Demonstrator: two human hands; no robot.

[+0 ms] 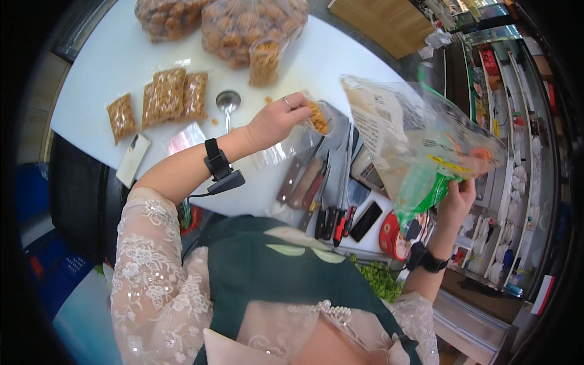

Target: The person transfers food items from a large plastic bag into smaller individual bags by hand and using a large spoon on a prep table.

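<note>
My left hand (279, 117), with a ring on one finger, grips the rim of a small clear plastic container or bag holding golden-brown crumbly pieces (319, 119). A large clear and green printed plastic bag (388, 123) hangs from my right hand (458, 198), which pinches its green part; the bag's far part is blurred. A metal ladle (228, 101) lies on the white table (105, 59) left of my left hand. Farther left are several small packed bags of brown bits (168, 93). Another filled small bag (263, 64) leans by a large bag of brown lumps (246, 32).
Several knives (296, 182) and red-and-black-handled tools (338, 226) lie near the table's front edge. Beside them are a black phone (366, 221) and a round red tin (391, 235). A white phone (133, 159) lies at left. Stocked shelves (511, 182) stand at right.
</note>
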